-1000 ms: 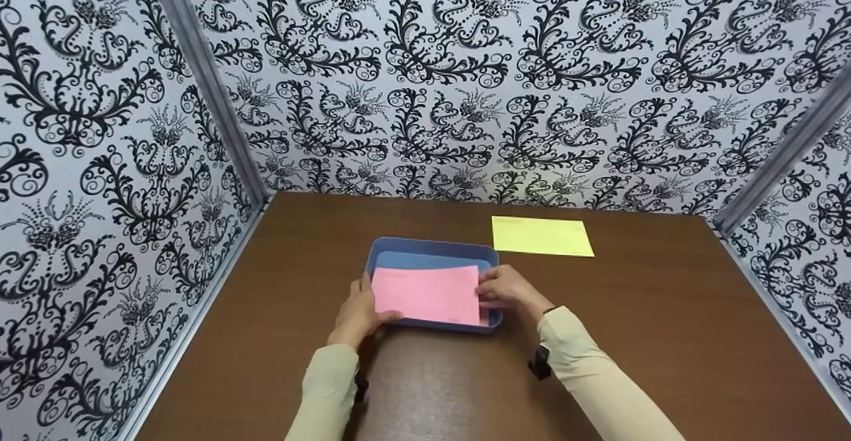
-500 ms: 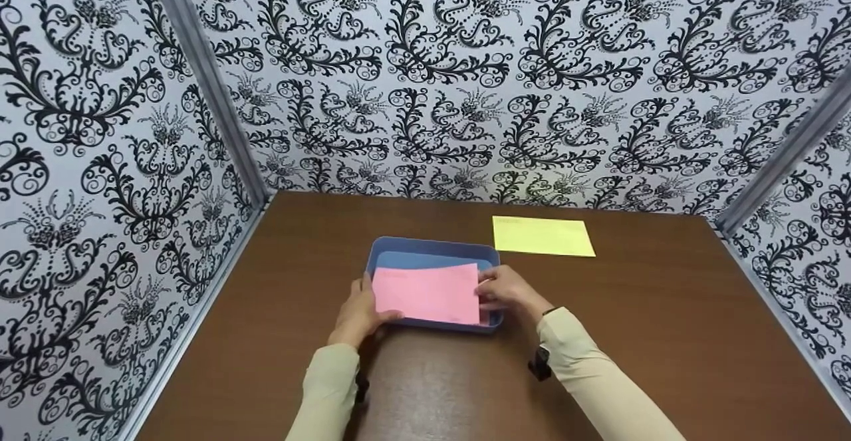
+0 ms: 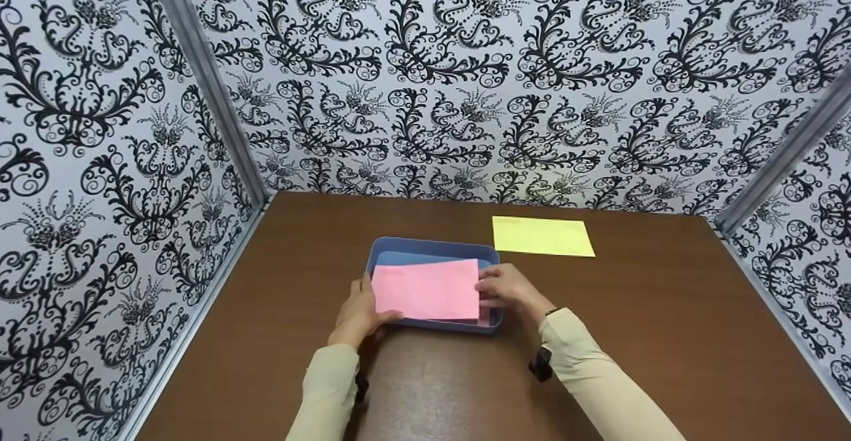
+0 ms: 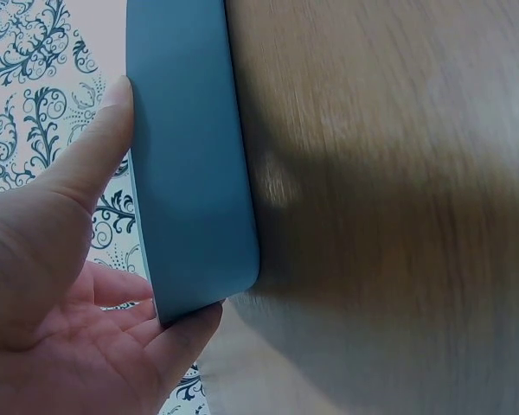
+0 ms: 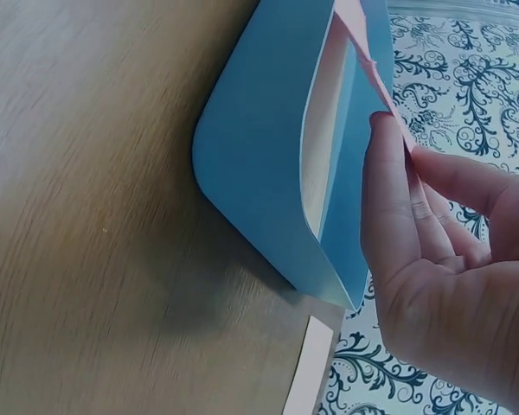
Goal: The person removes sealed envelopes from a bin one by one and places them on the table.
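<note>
A pink envelope [image 3: 425, 291] lies over the shallow blue tray [image 3: 432, 248], its right end lifted. My right hand [image 3: 508, 289] pinches that right edge between thumb and fingers; in the right wrist view the raised pink edge [image 5: 382, 82] stands above the tray wall. My left hand [image 3: 359, 311] grips the tray's front left corner, thumb at the front rim and fingers along the left side. From the left wrist view the tray's outer wall [image 4: 190, 164] sits between thumb and fingers. A paler pink strip [image 3: 485, 316] shows under the envelope inside the tray.
A yellow envelope [image 3: 544, 236] lies flat on the brown wooden table [image 3: 645, 334], behind and right of the tray. Black-and-white patterned panels [image 3: 439, 95] stand along the back and both sides of the table.
The right end of the pink envelope has risen slightly, and its lower edge has come up from the tray's front, with my right hand pinching it. My left hand and the tray have stayed put.
</note>
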### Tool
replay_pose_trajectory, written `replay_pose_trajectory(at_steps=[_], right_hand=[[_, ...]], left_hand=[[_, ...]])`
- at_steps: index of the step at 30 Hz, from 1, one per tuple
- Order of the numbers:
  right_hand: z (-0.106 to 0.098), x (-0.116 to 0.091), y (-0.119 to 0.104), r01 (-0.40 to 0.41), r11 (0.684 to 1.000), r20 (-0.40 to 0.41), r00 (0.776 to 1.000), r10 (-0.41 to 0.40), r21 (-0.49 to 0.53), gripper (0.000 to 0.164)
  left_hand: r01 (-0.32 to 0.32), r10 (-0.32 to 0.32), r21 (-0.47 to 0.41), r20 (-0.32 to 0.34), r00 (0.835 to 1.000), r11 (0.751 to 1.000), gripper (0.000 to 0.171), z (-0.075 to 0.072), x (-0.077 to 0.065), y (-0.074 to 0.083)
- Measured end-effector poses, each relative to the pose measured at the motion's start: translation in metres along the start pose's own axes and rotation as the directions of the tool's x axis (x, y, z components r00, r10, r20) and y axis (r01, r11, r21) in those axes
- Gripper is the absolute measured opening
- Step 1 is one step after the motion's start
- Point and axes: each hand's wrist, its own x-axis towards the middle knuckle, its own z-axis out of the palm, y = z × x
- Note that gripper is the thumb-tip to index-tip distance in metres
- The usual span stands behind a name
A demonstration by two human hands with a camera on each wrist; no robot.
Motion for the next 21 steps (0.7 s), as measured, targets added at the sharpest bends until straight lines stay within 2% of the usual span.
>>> replay_pose_trajectory(at_steps=[9, 21], right_hand=[[-0.0013, 0.0000, -0.0003, 0.002, 0.999, -0.028, 1.000, -0.001, 0.047, 0.034], [-0.0009, 0.0002, -0.0034, 0.041, 0.998, -0.096, 0.995, -0.038, 0.037, 0.029]], left_hand=[[0.012, -0.012, -0.032, 0.001, 1.000, 0.999, 0.116, 0.0002, -0.0013, -0.0007], [0.019, -0.019, -0.049, 0.000, 1.000, 0.999, 0.115, 0.0001, 0.0005, -0.0014]])
